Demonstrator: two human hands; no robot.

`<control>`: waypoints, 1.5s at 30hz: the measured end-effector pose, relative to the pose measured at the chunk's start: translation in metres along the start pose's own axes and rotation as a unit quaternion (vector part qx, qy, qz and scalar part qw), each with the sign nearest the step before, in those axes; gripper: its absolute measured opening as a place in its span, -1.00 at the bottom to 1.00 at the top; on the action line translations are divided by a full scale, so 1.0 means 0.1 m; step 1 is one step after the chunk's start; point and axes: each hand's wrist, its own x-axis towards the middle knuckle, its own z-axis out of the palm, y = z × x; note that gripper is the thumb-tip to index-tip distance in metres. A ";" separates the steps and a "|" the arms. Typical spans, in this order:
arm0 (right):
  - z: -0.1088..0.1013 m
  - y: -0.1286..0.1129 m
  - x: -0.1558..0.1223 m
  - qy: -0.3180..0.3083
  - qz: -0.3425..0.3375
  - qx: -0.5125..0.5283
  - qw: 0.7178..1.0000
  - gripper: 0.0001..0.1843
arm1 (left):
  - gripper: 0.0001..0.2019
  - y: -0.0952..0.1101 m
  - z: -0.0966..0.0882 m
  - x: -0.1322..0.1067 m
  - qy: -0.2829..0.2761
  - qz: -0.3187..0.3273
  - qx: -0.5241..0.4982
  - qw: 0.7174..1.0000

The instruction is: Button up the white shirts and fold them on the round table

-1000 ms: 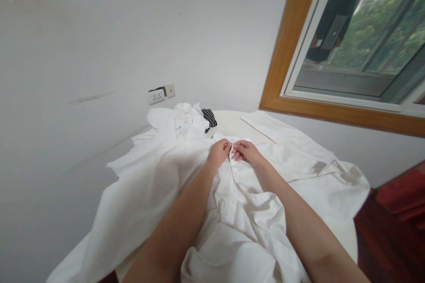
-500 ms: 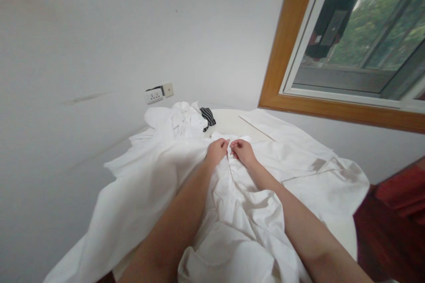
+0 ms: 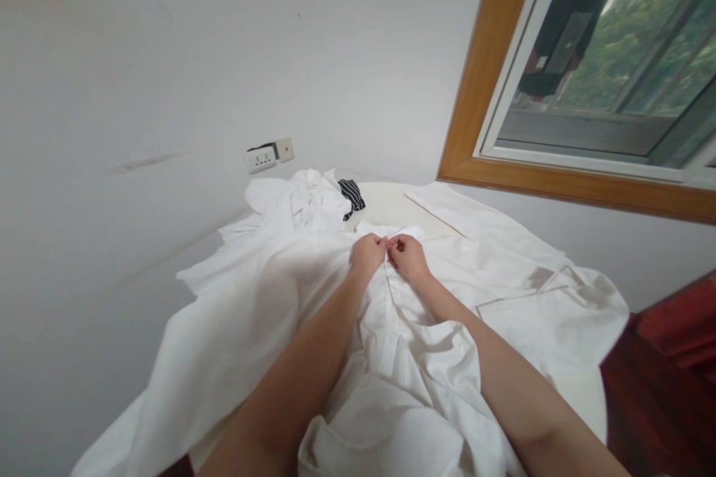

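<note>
A white shirt point(image 3: 391, 380) with a front placket lies spread toward me, crumpled in the near half. At the placket's far end my left hand point(image 3: 369, 252) pinches the cloth edge, its thumb and forefinger closed. My right hand point(image 3: 407, 255) is pinched shut on the other side of the same edge, its fingertips touching those of the left. Whether a button sits between the fingertips is too small to make out. Both forearms rest over the white cloth.
The shirt lies on a cream round-edged table point(image 3: 385, 201). A bunched white cloth point(image 3: 305, 201) and a black-and-white striped piece point(image 3: 351, 197) lie at the back. Behind stand a wall with a socket point(image 3: 261, 159) and a wood-framed window point(image 3: 559, 182). Dark red furniture point(image 3: 665, 380) is at right.
The fingertips of both hands have come together at the placket, closing the small gap between them. The view has shifted slightly; the cloth lies as before.
</note>
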 end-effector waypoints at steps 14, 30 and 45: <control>-0.10 -0.08 -0.03 -0.068 0.036 0.114 0.991 -0.80 | -0.67 -0.14 0.07 0.06 0.006 0.021 -0.061 0.998; -0.12 -0.16 0.00 -0.045 -0.046 -0.162 0.985 -0.76 | -0.80 -0.15 0.13 0.01 0.048 0.039 -0.171 0.983; -0.15 -0.01 0.08 -0.164 0.172 0.175 0.956 -0.88 | -0.84 -0.23 0.25 0.08 0.057 0.103 -0.242 0.963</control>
